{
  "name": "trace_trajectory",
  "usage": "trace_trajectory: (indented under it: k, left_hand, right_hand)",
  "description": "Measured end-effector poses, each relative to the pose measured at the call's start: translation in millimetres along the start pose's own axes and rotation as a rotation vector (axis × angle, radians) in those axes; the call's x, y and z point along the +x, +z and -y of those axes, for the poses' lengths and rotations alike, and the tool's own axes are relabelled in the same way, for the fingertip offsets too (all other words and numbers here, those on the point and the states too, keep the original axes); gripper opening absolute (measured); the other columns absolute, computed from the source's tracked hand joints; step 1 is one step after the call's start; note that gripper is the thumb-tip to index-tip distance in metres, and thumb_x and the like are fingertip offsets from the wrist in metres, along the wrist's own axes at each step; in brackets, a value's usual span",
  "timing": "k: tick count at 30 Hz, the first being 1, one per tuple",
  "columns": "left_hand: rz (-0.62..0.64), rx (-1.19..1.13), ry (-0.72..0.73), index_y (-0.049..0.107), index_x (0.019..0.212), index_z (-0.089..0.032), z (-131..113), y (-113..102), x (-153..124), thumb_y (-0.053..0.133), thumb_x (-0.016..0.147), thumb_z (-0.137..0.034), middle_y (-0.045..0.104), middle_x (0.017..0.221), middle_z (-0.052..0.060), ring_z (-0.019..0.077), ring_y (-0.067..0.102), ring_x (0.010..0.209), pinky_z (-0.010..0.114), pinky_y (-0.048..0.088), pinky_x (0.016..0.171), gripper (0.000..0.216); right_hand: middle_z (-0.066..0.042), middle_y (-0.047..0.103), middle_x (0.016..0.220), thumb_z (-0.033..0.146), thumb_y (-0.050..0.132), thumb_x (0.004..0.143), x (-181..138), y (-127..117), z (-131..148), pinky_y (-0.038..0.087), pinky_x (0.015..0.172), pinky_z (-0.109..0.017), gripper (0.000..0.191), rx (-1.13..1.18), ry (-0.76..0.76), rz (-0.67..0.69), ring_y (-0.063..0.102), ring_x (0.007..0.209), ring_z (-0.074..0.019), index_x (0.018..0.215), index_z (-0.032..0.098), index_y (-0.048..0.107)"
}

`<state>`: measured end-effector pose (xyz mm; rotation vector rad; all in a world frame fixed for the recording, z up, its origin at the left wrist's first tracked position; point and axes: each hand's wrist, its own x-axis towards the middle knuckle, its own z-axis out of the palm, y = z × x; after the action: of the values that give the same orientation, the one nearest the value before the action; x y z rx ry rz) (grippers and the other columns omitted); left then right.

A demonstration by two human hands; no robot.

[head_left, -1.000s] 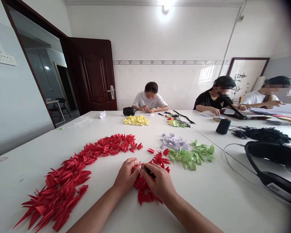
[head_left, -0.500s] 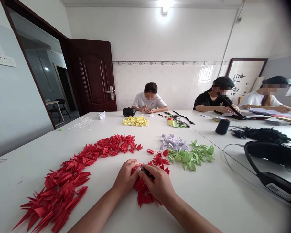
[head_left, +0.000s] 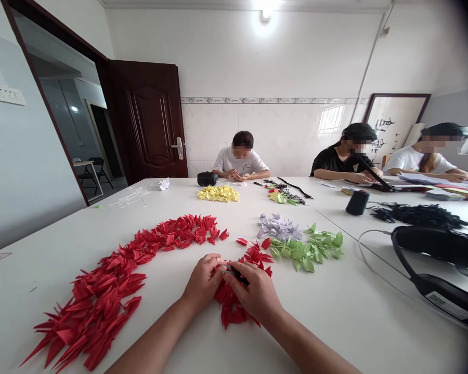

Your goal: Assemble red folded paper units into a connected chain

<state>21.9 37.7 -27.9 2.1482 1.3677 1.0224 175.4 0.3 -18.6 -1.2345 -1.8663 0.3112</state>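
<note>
My right hand (head_left: 259, 291) is closed around a small black-handled tool (head_left: 238, 275) with a greyish metal tip that points left. Its exact kind is hard to tell. Against that tip, my left hand (head_left: 203, 280) pinches with thumb and forefinger; whatever is between the fingers is hidden. Both hands meet above a small heap of red folded-paper cranes (head_left: 231, 314), partly covering it. A much longer heap of red paper cranes (head_left: 109, 283) curves along the table on the left. Pale lilac cranes (head_left: 280, 227) and green cranes (head_left: 312, 249) lie beyond my right hand.
Yellow folded paper (head_left: 217, 194) lies across the white table (head_left: 171, 291), before a seated person (head_left: 239, 161). Two more people sit at the far right. A black thread spool (head_left: 358, 202), black cords (head_left: 425, 215) and a black headset with a cable (head_left: 432, 259) occupy the right side.
My hands stay together over the red heap, the tool still in my right hand. The view shifts very slightly; otherwise little differs.
</note>
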Motion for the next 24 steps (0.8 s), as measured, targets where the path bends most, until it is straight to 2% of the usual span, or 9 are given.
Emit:
trace_trajectory:
  k: [24]
  left_hand:
    - [0.043,0.005,-0.018,0.064,0.095,-0.019,2.4,-0.2,1.2,0.04,0.082,-0.034,0.056,0.113,0.01,0.0221,0.049,0.11,0.039,0.039,0.094,0.032]
  right_hand:
    - [-0.003,0.066,0.081,0.032,0.053,0.08,1.4,1.2,0.2,0.043,0.065,-0.023,0.025,-0.007,0.008,0.005,0.059,0.074,-0.0152,0.1,0.022,0.064]
